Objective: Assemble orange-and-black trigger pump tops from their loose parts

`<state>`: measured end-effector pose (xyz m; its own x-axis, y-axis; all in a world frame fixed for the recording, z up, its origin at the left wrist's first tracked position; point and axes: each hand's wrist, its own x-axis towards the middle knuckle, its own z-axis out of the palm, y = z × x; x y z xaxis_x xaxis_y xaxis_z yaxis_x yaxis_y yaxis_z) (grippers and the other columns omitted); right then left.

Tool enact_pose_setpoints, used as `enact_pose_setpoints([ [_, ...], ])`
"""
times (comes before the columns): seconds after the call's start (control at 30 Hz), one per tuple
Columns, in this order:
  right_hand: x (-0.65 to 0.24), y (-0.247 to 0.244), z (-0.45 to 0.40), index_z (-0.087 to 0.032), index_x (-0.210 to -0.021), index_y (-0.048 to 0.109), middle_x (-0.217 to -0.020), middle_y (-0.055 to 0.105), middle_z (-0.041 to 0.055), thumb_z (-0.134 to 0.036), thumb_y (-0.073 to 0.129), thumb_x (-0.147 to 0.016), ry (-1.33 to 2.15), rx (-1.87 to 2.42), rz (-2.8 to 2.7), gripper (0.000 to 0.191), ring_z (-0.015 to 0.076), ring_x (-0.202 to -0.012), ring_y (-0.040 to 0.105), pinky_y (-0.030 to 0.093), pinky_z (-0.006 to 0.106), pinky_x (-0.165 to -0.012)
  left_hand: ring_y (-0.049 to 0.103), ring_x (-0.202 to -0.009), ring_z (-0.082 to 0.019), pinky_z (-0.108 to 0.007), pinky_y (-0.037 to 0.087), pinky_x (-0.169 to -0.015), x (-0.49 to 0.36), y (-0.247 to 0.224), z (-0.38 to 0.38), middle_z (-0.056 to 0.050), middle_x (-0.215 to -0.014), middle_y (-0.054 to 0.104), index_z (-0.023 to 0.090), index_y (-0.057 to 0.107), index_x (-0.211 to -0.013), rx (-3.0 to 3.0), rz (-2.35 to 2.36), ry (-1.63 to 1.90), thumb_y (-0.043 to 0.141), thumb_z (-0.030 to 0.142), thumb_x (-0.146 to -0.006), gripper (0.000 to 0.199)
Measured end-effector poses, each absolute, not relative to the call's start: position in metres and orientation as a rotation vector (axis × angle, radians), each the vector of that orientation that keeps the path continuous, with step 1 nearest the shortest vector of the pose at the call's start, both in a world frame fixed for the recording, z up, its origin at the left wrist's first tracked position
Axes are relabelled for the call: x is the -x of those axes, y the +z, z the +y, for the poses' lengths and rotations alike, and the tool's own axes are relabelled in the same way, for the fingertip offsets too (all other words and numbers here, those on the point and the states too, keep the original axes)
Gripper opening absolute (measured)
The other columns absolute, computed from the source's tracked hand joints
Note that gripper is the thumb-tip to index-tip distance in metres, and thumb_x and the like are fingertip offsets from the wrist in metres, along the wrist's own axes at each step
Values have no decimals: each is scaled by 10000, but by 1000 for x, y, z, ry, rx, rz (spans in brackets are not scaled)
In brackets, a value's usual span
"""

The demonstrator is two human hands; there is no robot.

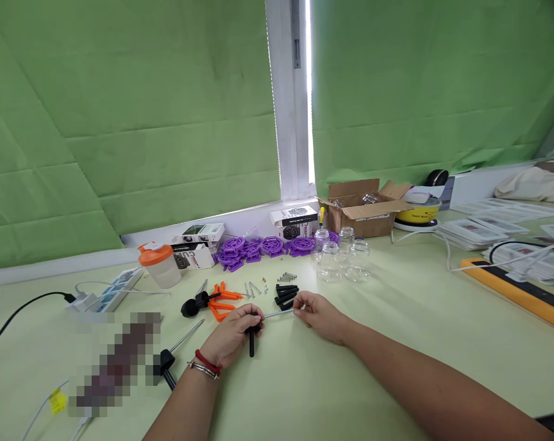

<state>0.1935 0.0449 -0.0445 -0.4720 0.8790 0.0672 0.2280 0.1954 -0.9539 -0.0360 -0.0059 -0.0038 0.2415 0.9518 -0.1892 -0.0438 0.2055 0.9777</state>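
Note:
My left hand [236,331] is closed around a black plastic part with a short handle [251,346] that points down toward me. From that part a thin metal rod [277,315] runs to the right. The fingertips of my right hand [320,315] pinch the rod's far end and hide its tip. A similar black part with a rod [167,360] lies left of my left wrist. Just beyond my hands are several black pieces [286,296], small springs [286,277], screws [253,289] and orange plastic parts [222,300]. Another black part [196,304] lies beside the orange ones.
Purple plastic parts [272,246], glass jars [330,269] and printed boxes [198,256] line the back, near an open cardboard box [366,220]. An orange-lidded cup [161,266] and a power strip [118,291] stand left. Cards [472,233] and an orange-black bar [515,294] lie right.

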Motion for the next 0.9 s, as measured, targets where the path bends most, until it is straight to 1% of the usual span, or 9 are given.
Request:
enact_pose_setpoints([
  [0.23, -193, -41, 44, -190, -784, 511, -575, 411, -58, -322, 499, -801, 1336, 1095, -1827, 134, 90, -534, 397, 326, 218, -537, 490, -702, -128, -251, 396, -668, 36, -4, -6, 7, -710, 545, 167, 589, -772, -1108, 1066, 927, 574, 220, -706, 86],
  [0.4, -193, -38, 43, -170, -720, 507, -541, 408, -48, -437, 423, -850, 1360, 1148, -1837, 308, 88, -511, 357, 301, 219, -514, 491, -715, -129, -251, 399, -673, 36, -4, -6, 5, -719, 544, 164, 587, -779, -1109, 1063, 927, 581, 226, -705, 96],
  [0.5, -193, -37, 43, -168, -743, 525, -541, 424, -39, -486, 378, -863, 1354, 1174, -1824, 370, 92, -506, 362, 307, 224, -511, 491, -712, -128, -252, 401, -672, 36, -5, -6, 5, -718, 546, 164, 585, -785, -1108, 1057, 925, 574, 223, -711, 96],
  [0.57, -193, -38, 43, -178, -807, 520, -607, 459, -35, -451, 447, -838, 1355, 1110, -1799, 284, 90, -524, 380, 323, 221, -518, 492, -714, -128, -253, 403, -674, 37, -5, -6, 5, -716, 545, 164, 585, -785, -1108, 1054, 929, 569, 222, -711, 95],
  [0.6, -193, -38, 43, -185, -841, 512, -658, 479, -32, -408, 501, -812, 1349, 1062, -1788, 225, 87, -539, 388, 332, 218, -525, 492, -716, -129, -254, 405, -675, 37, -5, -6, 5, -717, 545, 164, 586, -785, -1108, 1053, 932, 568, 221, -710, 95],
  [0.67, -193, -38, 43, -197, -870, 497, -707, 488, -35, -316, 567, -761, 1327, 999, -1790, 176, 83, -556, 394, 337, 213, -533, 492, -715, -128, -254, 406, -675, 36, -5, -6, 5, -719, 544, 165, 585, -781, -1105, 1055, 935, 569, 217, -707, 92],
  [0.73, -194, -39, 43, -199, -837, 493, -644, 462, -48, -268, 560, -752, 1319, 1005, -1817, 129, 85, -544, 387, 323, 211, -525, 491, -709, -125, -251, 404, -671, 36, -5, -6, 6, -717, 543, 164, 583, -775, -1099, 1060, 932, 571, 211, -702, 87],
  [0.8, -194, -40, 43, -197, -799, 489, -570, 416, -61, -268, 526, -772, 1331, 1036, -1836, 84, 89, -526, 381, 308, 213, -516, 487, -694, -121, -245, 400, -661, 36, -5, -6, 7, -709, 541, 163, 579, -767, -1095, 1062, 930, 574, 204, -697, 82],
  [0.9, -194, -40, 42, -193, -783, 496, -551, 416, -58, -302, 499, -795, 1329, 1087, -1850, 110, 90, -516, 369, 301, 216, -515, 485, -683, -117, -240, 395, -648, 35, -5, -7, 8, -702, 539, 161, 574, -760, -1099, 1056, 936, 575, 200, -692, 78],
])
